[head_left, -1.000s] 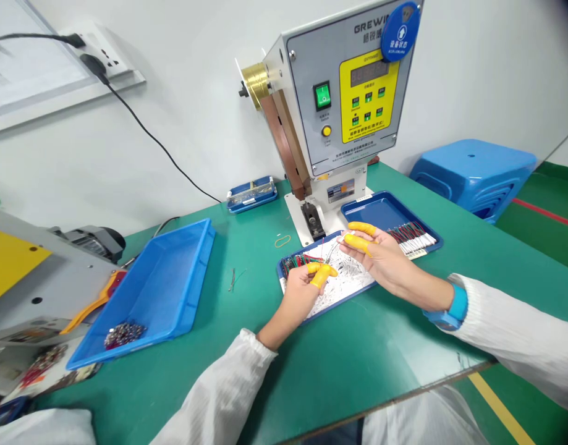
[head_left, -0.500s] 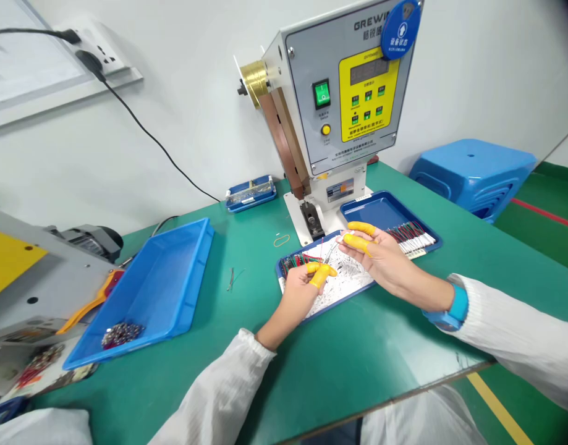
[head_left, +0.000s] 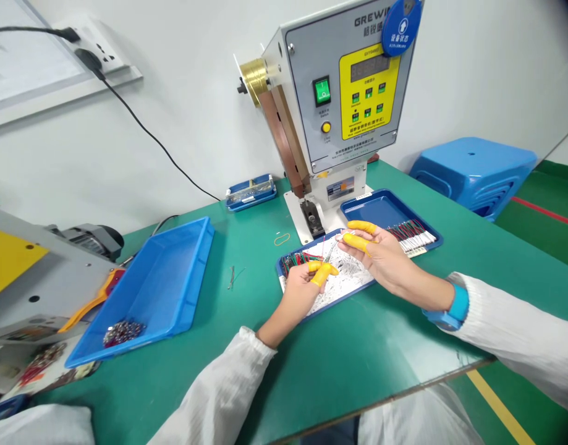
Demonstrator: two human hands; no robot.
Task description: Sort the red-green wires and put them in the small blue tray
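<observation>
Both my hands are over a blue tray (head_left: 330, 307) strewn with small white sleeves (head_left: 348, 272). My left hand (head_left: 305, 284), thumb and finger in yellow finger cots, pinches thin wires (head_left: 329, 252) that stick up from the fingertips. My right hand (head_left: 381, 253), also in yellow cots, is closed around a small white piece, apparently a sleeve, at the wires' far end. Whether the wire tips are inside it I cannot tell. Red, green and black wires (head_left: 298, 259) lie in the tray's left end.
Behind the tray stands a crimping machine (head_left: 311, 123). A second blue tray (head_left: 381, 207) to its right holds wires with white sleeves (head_left: 416, 241). At left is a large blue bin (head_left: 149, 296) with small metal parts (head_left: 123, 332). A rubber band (head_left: 282, 239) and loose wires (head_left: 232, 278) lie on the green table (head_left: 246, 247).
Almost nothing differs. Both hands stay over the tray in the same pinching grips, with only a tiny shift of the fingers and wires.
</observation>
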